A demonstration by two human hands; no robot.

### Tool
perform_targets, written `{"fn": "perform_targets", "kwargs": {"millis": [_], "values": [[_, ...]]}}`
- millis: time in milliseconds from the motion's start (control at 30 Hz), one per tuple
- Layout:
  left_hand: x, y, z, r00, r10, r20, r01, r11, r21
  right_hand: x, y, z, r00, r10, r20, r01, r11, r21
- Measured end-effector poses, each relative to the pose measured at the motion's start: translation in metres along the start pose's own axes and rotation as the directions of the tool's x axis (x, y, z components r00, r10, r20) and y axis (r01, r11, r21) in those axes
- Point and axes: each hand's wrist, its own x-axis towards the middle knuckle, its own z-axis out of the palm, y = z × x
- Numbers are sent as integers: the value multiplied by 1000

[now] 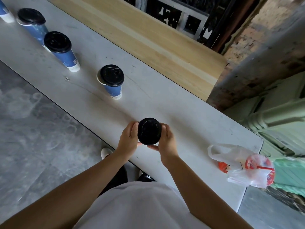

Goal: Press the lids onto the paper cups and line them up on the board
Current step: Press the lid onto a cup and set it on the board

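From the head camera, both hands are right in the middle of the action: the left hand (127,139) and the right hand (166,142) are curled around a black lid (149,131), fingers on its far rim and thumbs on the near side. The cup under that lid is hidden from above, so whether the lid is fully seated cannot be told. All this happens over the near part of the grey board (189,123). Further up the board, three blue paper cups stand apart in a line running away to the left: the nearest cup (113,82) has its lid sitting off-centre with white rim showing on the left, the middle cup (63,50) is capped, and the far cup (33,23) also shows a bit of white rim under its lid. Another blue cup (5,11) is cut off at the top left edge. Near the board's right end lies a plastic bag (239,166) holding a red-topped drink.
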Motion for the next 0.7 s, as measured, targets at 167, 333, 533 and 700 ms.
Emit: {"fn": "perform_targets", "kwargs": {"millis": [167, 333, 533, 700], "values": [[-3, 4, -1, 1000, 0, 27, 1, 999, -51, -3, 0, -3, 1000, -1, 19, 0, 999, 45], [-6, 11, -4, 997, 45, 62, -35, 988, -149, -4, 5, -13, 987, 140, 74, -153, 965, 212], [-18, 12, 2, 989, -146, -7, 140, 963, -231, -11, 8, -19, 994, 23, 104, -47, 972, 229], [-15, 16, 3, 979, -204, -22, 200, 971, -130, -6, 4, -19, 992, 65, 106, -82, 983, 161]]}}
